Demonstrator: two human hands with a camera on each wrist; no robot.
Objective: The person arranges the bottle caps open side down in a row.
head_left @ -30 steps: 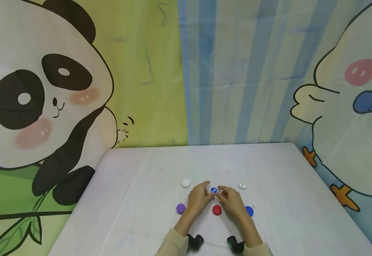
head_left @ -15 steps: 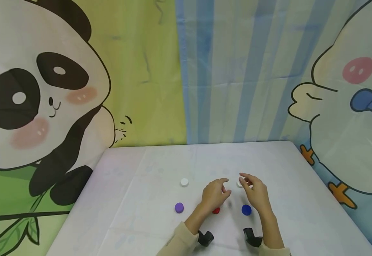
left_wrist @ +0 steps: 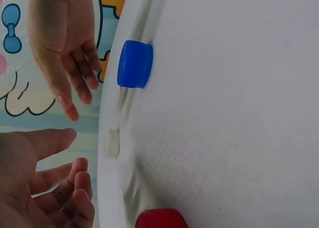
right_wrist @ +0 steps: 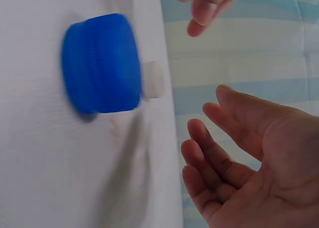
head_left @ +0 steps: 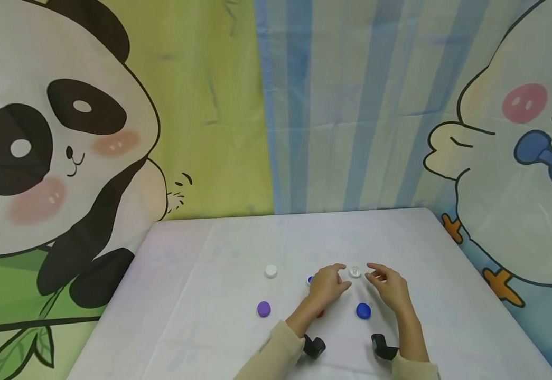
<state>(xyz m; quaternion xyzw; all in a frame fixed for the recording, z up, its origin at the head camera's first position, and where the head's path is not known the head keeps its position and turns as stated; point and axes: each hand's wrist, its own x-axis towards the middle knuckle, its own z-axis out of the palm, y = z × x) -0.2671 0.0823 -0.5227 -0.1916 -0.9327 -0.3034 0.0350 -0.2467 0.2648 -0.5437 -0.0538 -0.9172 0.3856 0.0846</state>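
A white bottle cap (head_left: 354,272) lies at the back right of the group, between my two hands. My left hand (head_left: 325,287) is just left of it, fingers loosely bent and holding nothing. On its other side hovers my right hand (head_left: 391,289), thumb and fingers apart, also holding nothing. Both hands show bare palms in the wrist views, the left hand (left_wrist: 47,180) and the right hand (right_wrist: 259,153). A blue-and-white cap (head_left: 310,280) is partly hidden behind my left hand. Under that wrist, a red cap (head_left: 321,313) is mostly covered.
A blue cap (head_left: 363,311) lies in front, between the forearms. To the left are a purple cap (head_left: 263,309) and another white cap (head_left: 271,271). They lie on a white-covered table (head_left: 199,327), with a printed cartoon curtain (head_left: 209,105) behind it.
Both hands have left the blue-and-white cap and moved right, to either side of the right white cap. They have spread apart. The blue-and-white cap stays on the table.
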